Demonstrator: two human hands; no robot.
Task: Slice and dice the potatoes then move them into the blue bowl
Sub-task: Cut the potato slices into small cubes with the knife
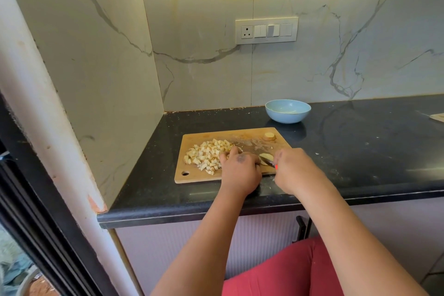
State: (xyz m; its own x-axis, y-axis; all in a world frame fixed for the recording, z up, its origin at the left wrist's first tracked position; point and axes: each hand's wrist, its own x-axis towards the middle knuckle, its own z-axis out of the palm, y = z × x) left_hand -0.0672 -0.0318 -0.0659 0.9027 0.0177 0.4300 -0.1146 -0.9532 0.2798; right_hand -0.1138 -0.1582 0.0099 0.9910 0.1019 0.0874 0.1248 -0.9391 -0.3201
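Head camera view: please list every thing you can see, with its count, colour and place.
cutting board: one, wooden, on counter.
diced potato: one pile, pale, board's left part.
potato piece: one, pale, between the hands.
potato end: one, tan, board's far right corner.
knife: one, red handle, in right hand.
blue bowl: one, behind board.
counter: one, black.
switch panel: one, white, wall.
left hand: beside pile.
right hand: grips knife.

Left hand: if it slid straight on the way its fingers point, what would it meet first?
The left hand points up-left across the cutting board, so it would likely run straight into the pile of diced potato; its fingers already seem to touch the pile's near edge, though depth is unclear.
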